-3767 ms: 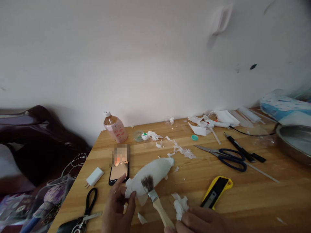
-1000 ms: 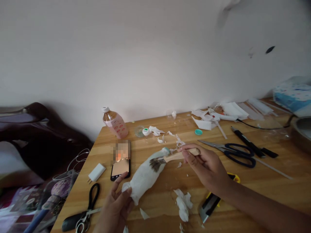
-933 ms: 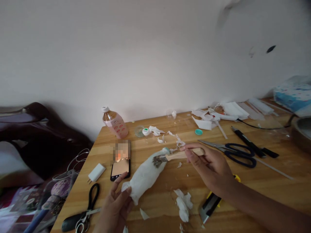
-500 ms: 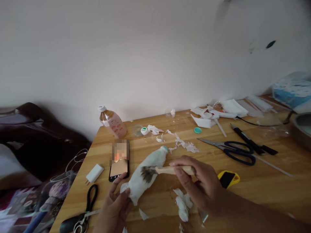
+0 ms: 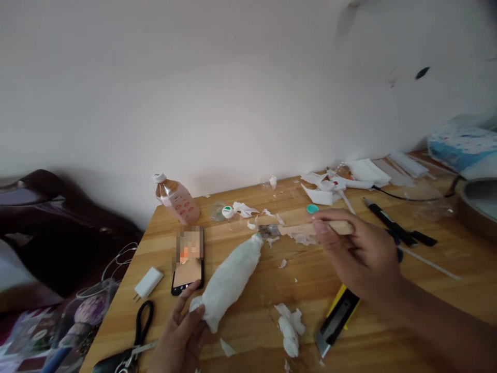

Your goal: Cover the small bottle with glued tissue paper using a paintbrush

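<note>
The white, tapered, paper-covered form [image 5: 233,280] lies on the pale brown wooden table [image 5: 256,344], its long axis running diagonally from the person's near left to far right. The left hand [image 5: 180,331] pinches its flared near end between thumb and fingers; the right hand [image 5: 361,254], farther from its body, grips a flat brush with a pale wooden handle [image 5: 298,229]. The dark bristles meet or nearly meet the narrow far tip — contact cannot be told. The surface appears smooth and slightly translucent, faintly green at the tip, with loose paper edges at the flared end.
</note>
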Action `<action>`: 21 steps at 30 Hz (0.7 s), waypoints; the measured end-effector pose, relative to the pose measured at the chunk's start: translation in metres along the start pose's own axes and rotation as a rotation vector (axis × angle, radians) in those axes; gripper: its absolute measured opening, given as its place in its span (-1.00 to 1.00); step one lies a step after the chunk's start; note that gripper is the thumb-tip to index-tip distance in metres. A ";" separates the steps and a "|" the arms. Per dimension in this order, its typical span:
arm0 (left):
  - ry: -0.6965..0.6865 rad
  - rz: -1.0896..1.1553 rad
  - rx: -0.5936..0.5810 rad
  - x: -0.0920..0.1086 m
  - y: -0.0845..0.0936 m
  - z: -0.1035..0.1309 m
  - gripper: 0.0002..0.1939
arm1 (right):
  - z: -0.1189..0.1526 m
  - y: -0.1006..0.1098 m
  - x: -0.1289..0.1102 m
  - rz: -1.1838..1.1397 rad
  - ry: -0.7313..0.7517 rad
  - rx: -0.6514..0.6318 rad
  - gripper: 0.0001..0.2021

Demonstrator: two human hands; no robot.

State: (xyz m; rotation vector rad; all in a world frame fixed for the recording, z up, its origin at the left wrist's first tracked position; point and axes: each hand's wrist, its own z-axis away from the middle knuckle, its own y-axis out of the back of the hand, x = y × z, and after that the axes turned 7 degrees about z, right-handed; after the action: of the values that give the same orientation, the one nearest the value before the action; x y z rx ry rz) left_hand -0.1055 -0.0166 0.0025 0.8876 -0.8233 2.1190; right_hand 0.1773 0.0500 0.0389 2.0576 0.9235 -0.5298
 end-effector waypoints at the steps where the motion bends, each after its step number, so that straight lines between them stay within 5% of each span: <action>1: 0.013 -0.004 -0.003 0.000 0.001 -0.001 -0.03 | 0.004 0.002 0.002 0.002 0.050 -0.019 -0.93; 7: 0.043 -0.032 -0.040 0.002 0.005 -0.004 -0.09 | 0.024 -0.003 0.026 -0.342 0.374 -0.383 -0.71; 13: 0.047 -0.061 -0.077 0.011 0.006 -0.008 -0.07 | -0.021 0.000 0.069 -0.483 0.099 -0.666 -0.81; 21: 0.004 -0.188 -0.130 0.036 0.002 -0.033 -0.22 | -0.035 -0.007 0.070 -0.596 0.207 -0.888 -0.75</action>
State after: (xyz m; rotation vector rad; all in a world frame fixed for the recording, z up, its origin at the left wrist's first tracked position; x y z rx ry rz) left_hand -0.1374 0.0194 0.0106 0.8564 -0.8319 1.8823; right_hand 0.2183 0.1111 0.0117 1.0328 1.5614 -0.1362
